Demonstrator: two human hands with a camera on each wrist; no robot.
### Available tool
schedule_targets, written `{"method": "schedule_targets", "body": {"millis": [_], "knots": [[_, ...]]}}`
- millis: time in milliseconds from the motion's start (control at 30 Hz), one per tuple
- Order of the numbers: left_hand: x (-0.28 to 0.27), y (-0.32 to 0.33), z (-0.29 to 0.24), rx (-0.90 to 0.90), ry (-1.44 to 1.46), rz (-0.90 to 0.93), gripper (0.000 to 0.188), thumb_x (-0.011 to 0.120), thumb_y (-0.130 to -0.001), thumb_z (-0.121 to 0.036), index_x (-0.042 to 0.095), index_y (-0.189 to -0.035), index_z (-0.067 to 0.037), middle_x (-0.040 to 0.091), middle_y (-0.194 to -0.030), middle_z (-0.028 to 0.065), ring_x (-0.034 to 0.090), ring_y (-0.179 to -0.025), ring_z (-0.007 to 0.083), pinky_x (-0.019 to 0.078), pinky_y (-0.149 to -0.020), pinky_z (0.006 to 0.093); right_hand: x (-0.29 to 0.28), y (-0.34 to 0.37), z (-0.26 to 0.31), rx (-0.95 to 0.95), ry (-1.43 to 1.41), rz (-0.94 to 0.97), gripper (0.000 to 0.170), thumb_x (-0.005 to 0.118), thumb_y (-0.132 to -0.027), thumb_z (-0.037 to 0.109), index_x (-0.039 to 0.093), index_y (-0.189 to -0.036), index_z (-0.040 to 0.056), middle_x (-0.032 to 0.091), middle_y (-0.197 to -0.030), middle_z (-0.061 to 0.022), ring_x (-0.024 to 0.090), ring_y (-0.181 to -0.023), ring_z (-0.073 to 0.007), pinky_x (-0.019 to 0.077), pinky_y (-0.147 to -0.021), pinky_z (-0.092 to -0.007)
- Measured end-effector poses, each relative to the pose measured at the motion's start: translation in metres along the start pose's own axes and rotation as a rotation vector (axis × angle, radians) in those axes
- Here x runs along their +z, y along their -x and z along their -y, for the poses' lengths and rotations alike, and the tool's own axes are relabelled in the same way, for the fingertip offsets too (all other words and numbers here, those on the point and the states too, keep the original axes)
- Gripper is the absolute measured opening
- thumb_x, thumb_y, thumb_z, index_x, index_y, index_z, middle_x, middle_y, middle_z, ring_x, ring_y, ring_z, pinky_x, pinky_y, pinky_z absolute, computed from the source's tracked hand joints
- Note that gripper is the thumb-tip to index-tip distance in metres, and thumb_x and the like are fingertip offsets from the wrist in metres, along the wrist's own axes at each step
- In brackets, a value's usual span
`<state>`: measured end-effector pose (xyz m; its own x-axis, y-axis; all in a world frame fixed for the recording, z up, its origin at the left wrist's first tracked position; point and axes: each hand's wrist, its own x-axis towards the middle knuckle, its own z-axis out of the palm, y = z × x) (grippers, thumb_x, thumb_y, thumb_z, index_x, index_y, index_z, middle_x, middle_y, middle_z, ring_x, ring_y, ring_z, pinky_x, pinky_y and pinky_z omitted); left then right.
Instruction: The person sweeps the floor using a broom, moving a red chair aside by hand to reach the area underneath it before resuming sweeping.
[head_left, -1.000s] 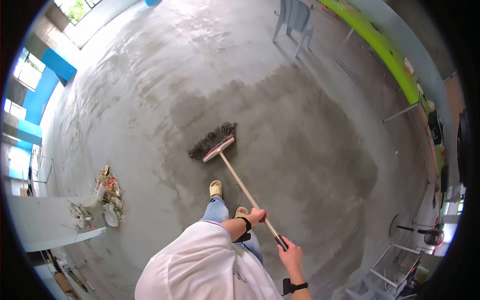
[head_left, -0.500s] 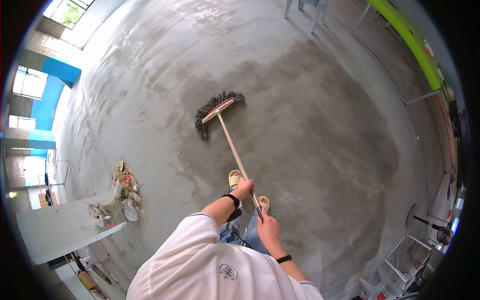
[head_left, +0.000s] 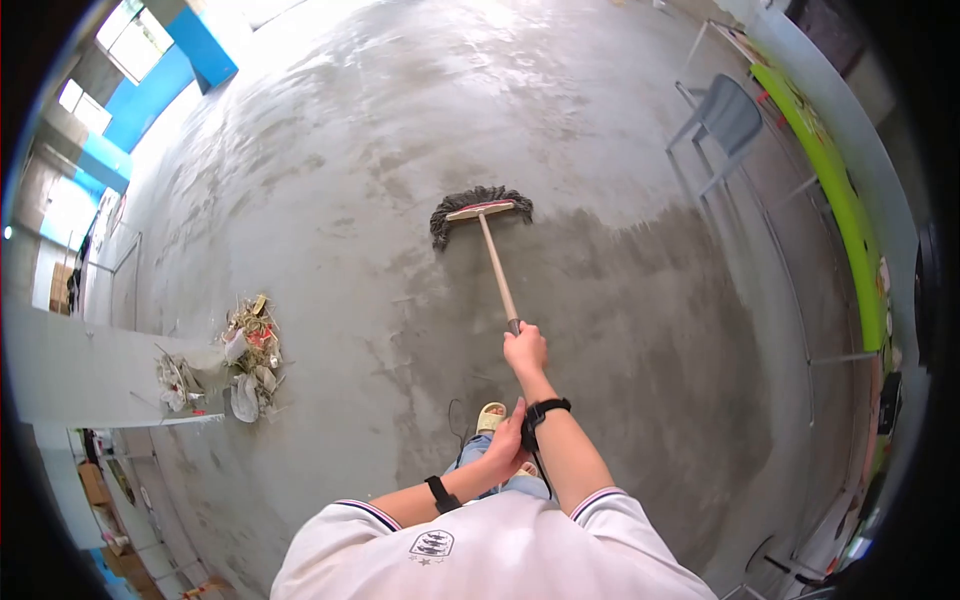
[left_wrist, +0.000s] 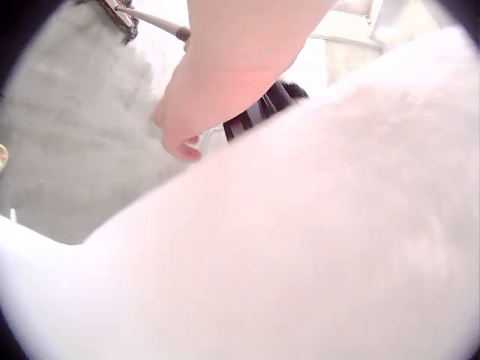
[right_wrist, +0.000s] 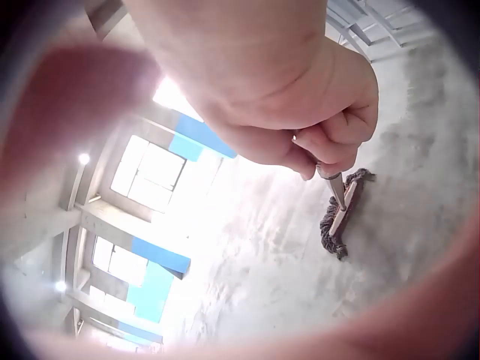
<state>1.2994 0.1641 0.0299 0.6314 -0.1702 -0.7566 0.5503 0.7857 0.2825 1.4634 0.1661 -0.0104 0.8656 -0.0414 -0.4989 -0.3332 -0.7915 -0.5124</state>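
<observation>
A string mop with grey strands (head_left: 482, 205) and a pale head with red trim rests on the floor ahead. My right hand (head_left: 526, 348) grips the dark end of its handle (head_left: 498, 265), arm stretched forward. In the right wrist view, the fingers (right_wrist: 341, 139) curl round that end. Beside the right wrist, my left hand (head_left: 508, 440) holds nothing, its fingertips close to the black wrist strap (head_left: 548, 408). The left wrist view shows the left hand (left_wrist: 199, 105) loosely bent, with white shirt filling much of the frame.
A heap of litter (head_left: 250, 350) lies on the left by a pale slab (head_left: 100, 370). A grey plastic chair (head_left: 728, 122) and a green-edged table (head_left: 835, 210) stand at right. The concrete floor (head_left: 620, 330) is darker and wet around my slippers (head_left: 490, 418).
The left hand has let go of the handle's middle and moved back to the right wrist. The right hand has pushed forward, carrying the mop ahead and to the right. The view has turned.
</observation>
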Motion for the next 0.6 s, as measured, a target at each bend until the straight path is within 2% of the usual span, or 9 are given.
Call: {"method": "schedule_targets", "body": {"millis": [167, 233, 267, 333, 400, 467, 500, 533, 600], "knots": [[0.023, -0.012, -0.039, 0.099, 0.304, 0.03, 0.058, 0.048, -0.088, -0.058, 0.051, -0.121, -0.011, 0.062, -0.113, 0.0028, 0.058, -0.105, 0.0174, 0.047, -0.091, 0.0376, 0.022, -0.043, 0.068, -0.007, -0.051, -0.028, 0.039, 0.065, -0.078, 0.025, 0.058, -0.113, 0.0076, 0.065, -0.105, -0.0182, 0.061, -0.1, -0.0358, 0.0498, -0.083, -0.0452], [0.021, -0.007, -0.039, 0.029, 0.408, 0.087, 0.056, 0.051, -0.089, -0.054, 0.05, -0.124, -0.011, 0.059, -0.119, 0.004, 0.057, -0.107, 0.0175, 0.0458, -0.093, 0.0365, 0.033, -0.058, 0.072, 0.057, -0.225, -0.045, 0.041, 0.066, -0.076, 0.021, 0.057, -0.112, 0.0032, 0.064, -0.106, -0.0178, 0.063, -0.098, -0.0334, 0.0502, -0.08, -0.0424], [0.023, -0.004, -0.041, 0.034, 0.413, 0.077, 0.056, 0.051, -0.089, -0.054, 0.05, -0.124, -0.011, 0.059, -0.119, 0.004, 0.057, -0.107, 0.0175, 0.0458, -0.093, 0.0365, 0.05, -0.091, 0.055, 0.101, -0.458, 0.103, 0.042, 0.068, -0.073, 0.016, 0.058, -0.111, 0.0022, 0.064, -0.106, -0.0181, 0.064, -0.093, -0.0304, 0.0499, -0.077, -0.0387], [0.046, -0.02, -0.066, 0.115, 0.359, 0.11, 0.055, 0.052, -0.089, -0.052, 0.05, -0.124, -0.01, 0.058, -0.121, 0.0043, 0.057, -0.107, 0.0182, 0.046, -0.093, 0.037, 0.003, -0.094, 0.097, 0.409, -0.84, 0.129, 0.031, 0.069, -0.075, 0.006, 0.06, -0.104, 0.0025, 0.061, -0.079, -0.0055, 0.052, -0.056, -0.0129, 0.0424, -0.046, -0.0307], [0.052, -0.017, -0.066, 0.117, 0.383, 0.116, 0.05, 0.053, -0.09, -0.049, 0.051, -0.121, -0.009, 0.059, -0.118, 0.0048, 0.057, -0.106, 0.0184, 0.0466, -0.091, 0.0368, 0.011, -0.105, 0.086, 0.333, -0.805, 0.193, 0.032, 0.069, -0.076, 0.009, 0.06, -0.106, 0.0027, 0.062, -0.083, -0.0082, 0.056, -0.059, -0.0159, 0.0446, -0.049, -0.0324], [0.055, -0.019, -0.067, 0.164, 0.224, -0.101, 0.045, 0.054, -0.091, -0.045, 0.053, -0.115, -0.007, 0.062, -0.106, 0.0042, 0.061, -0.094, 0.0165, 0.0513, -0.078, 0.034, 0.006, -0.114, 0.074, 0.249, -0.792, 0.24, 0.034, 0.069, -0.076, 0.012, 0.059, -0.107, 0.003, 0.064, -0.087, -0.0108, 0.06, -0.062, -0.0189, 0.0468, -0.052, -0.0341], [0.071, -0.003, -0.087, 0.219, 0.043, -0.236, 0.039, 0.053, -0.092, -0.043, 0.056, -0.105, -0.006, 0.063, -0.088, 0.0027, 0.062, -0.075, 0.0149, 0.0509, -0.062, 0.0308, 0.003, -0.113, 0.074, 0.05, -0.412, 0.207, 0.034, 0.066, -0.078, 0.015, 0.059, -0.109, 0.004, 0.065, -0.093, -0.0146, 0.063, -0.069, -0.0233, 0.0493, -0.059, -0.0358], [0.068, -0.006, -0.098, 0.239, -0.1, -0.176, 0.038, 0.052, -0.093, -0.043, 0.057, -0.098, -0.006, 0.061, -0.077, 0.0019, 0.059, -0.061, 0.0135, 0.0481, -0.053, 0.0292, -0.001, -0.114, 0.077, -0.145, -0.035, 0.169, 0.034, 0.063, -0.08, 0.018, 0.058, -0.111, 0.005, 0.065, -0.099, -0.0185, 0.067, -0.077, -0.0277, 0.0519, -0.065, -0.0375], [0.084, -0.019, -0.13, 0.213, -0.231, -0.137, 0.038, 0.052, -0.093, -0.044, 0.056, -0.096, -0.006, 0.06, -0.076, 0.003, 0.058, -0.061, 0.0137, 0.0485, -0.054, 0.0301, -0.023, -0.11, 0.1, -0.152, 0.132, 0.18, 0.037, 0.059, -0.081, 0.019, 0.056, -0.115, 0.0037, 0.064, -0.103, -0.0207, 0.066, -0.085, -0.0311, 0.052, -0.072, -0.0388]]}}
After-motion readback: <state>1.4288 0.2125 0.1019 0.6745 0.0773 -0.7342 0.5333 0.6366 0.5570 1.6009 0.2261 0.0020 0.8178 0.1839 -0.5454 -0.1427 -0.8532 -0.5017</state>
